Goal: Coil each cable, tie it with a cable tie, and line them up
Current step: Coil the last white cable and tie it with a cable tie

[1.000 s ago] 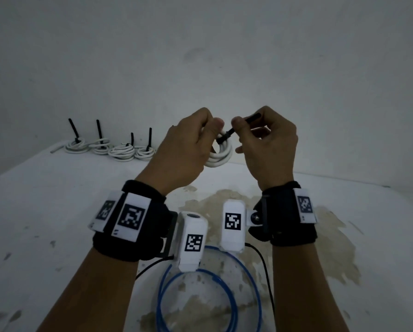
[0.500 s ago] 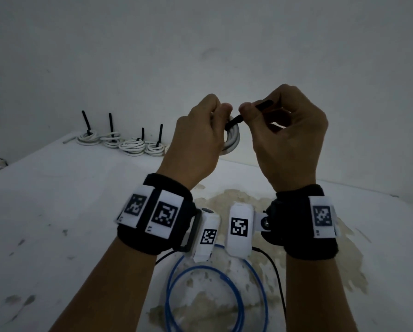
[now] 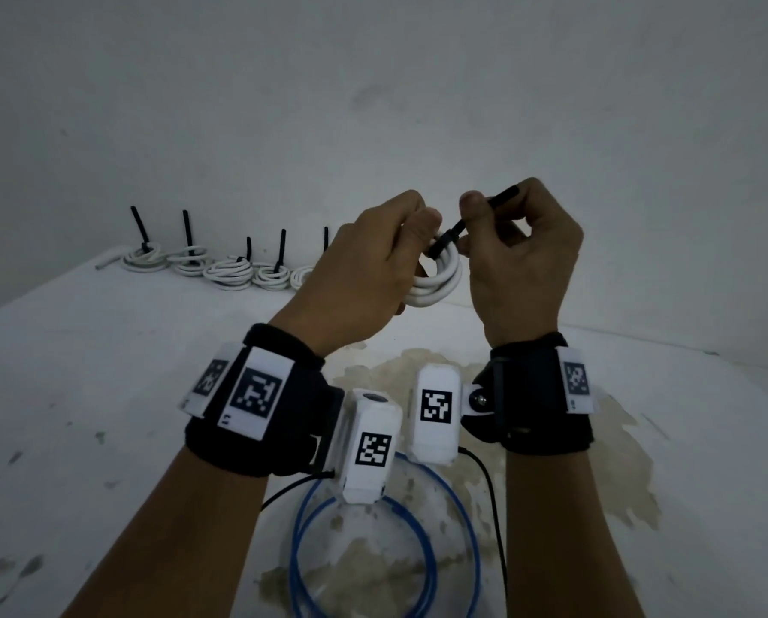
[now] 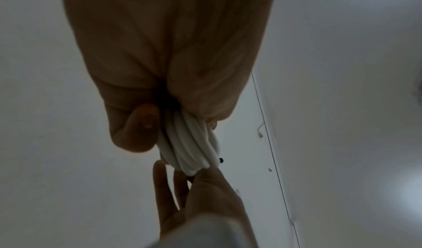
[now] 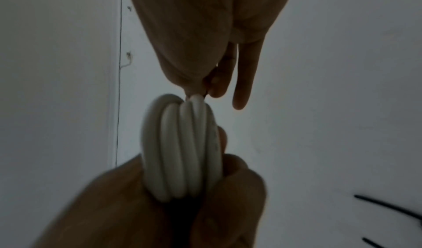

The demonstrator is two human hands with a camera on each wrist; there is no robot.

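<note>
Your left hand (image 3: 364,269) is up in the air, mid-scene, fingers curled round the white cable coil (image 3: 438,283) and gripping it tight; the left wrist cam shows the bundled loops (image 4: 191,143) squeezed between thumb and fingers. Your right hand (image 3: 525,265) is just beside it on the right, thumb & forefinger pinching the black cable tie (image 3: 471,216). The tie's tail sticks up-right past your fingertips, and its lower end meets the coil at the top. From the right wrist cam the coil (image 5: 182,149) shows approx. four or five loops side by side, held from below by the left hand (image 5: 160,206), w/ the right hand (image 5: 200,35) touching its top. Can't tell if the tie is fully cinched.

Far left on the white table (image 3: 83,394), a row of tied white coils (image 3: 221,269) sits along the wall, each w/ a black tie tail standing up; the rightmost is partly hidden behind your left hand. Near you, below the wrists, a blue cable (image 3: 386,550) lies in loose loops on a stained patch of the table.
</note>
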